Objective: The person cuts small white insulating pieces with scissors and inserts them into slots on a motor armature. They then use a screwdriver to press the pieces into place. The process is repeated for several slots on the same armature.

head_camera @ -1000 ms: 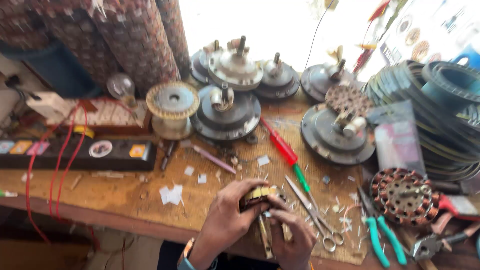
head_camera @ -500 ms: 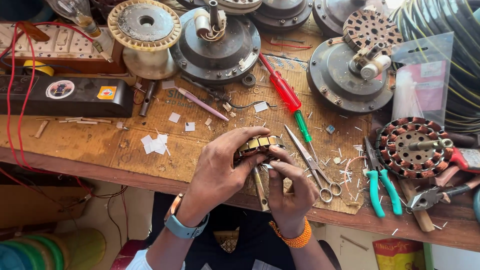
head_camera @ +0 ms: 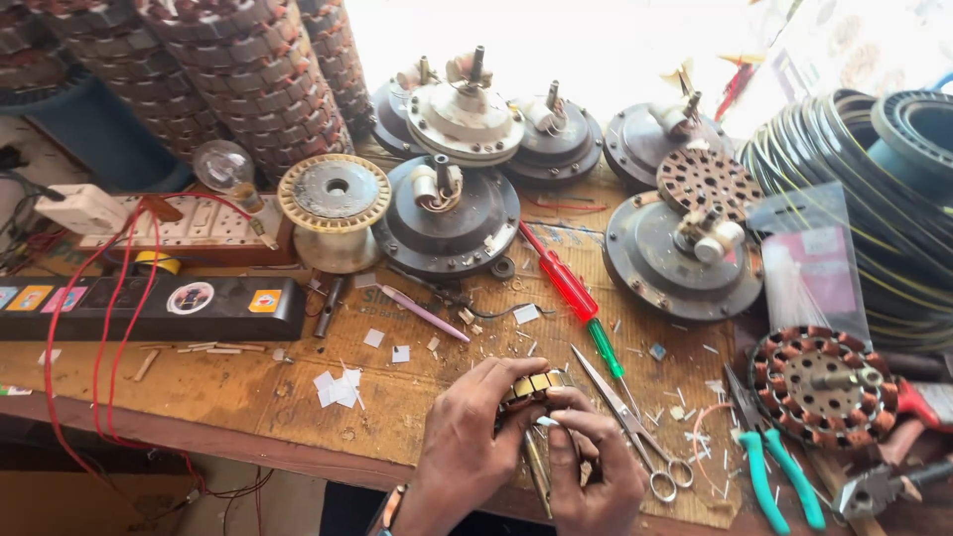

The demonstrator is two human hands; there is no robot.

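While both hands are working at the near edge of the table (head_camera: 119, 387), the left hand (head_camera: 467, 447) is curling its fingers over a small brass-coloured wound part (head_camera: 534, 385), gripping it from the left & top, and the right hand (head_camera: 591, 467) is closing on it from below w/ fingertips pinching at its underside; a thin pale sliver is showing betw. the right fingers, can't tell what it is. That part is sitting low centre, just above the table edge, held up off the surface. Just right of the hands, scissors (head_camera: 625, 422) are lying open-bladed, handles toward the near edge. Beyond them a screwdriver w/ red & green handle (head_camera: 571, 298) is lying diagonally. Farther right, green-handled pliers (head_camera: 769, 467) are resting beside a copper-wound stator (head_camera: 819, 382). Left of the hands, small white paper scraps (head_camera: 338, 387) are lying scattered, w/ a pink pen (head_camera: 422, 313) above them. A long black box w/ stickers (head_camera: 149, 308) is sitting at the left, red wires (head_camera: 114, 328) looping over it. Behind, a yellow-rimmed spool (head_camera: 333, 199) is standing next to a dark round motor housing (head_camera: 447, 213); more housings are lining the back, and another one (head_camera: 680, 258) is sitting at right near coiled black hose (head_camera: 874, 199).
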